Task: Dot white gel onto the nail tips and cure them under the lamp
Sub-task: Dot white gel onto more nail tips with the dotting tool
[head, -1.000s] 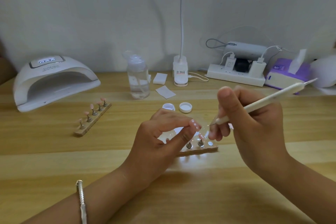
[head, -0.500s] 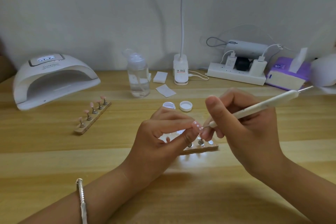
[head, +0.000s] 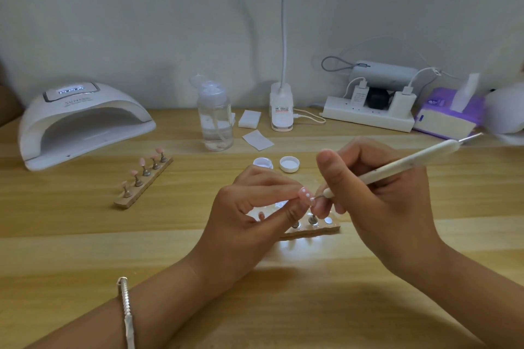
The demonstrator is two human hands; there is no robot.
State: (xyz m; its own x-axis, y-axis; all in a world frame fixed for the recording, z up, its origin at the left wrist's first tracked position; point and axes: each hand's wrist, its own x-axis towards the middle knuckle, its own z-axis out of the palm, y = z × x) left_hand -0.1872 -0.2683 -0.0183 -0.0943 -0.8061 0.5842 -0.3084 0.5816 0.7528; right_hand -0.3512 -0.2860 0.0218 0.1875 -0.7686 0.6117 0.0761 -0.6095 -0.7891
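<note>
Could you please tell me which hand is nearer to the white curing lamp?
Left. The left hand, pinching a pink nail tip, is right of the curing lamp; the right hand, holding the dotting tool, lies farther right.

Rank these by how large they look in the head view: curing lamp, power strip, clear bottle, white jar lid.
1. curing lamp, largest
2. power strip and clear bottle: about alike, not ranked
3. white jar lid, smallest

Left hand [head: 249, 227] and right hand [head: 394, 207] bare, 1 slim silver beaded bracelet [head: 126, 312] round the left wrist
</note>
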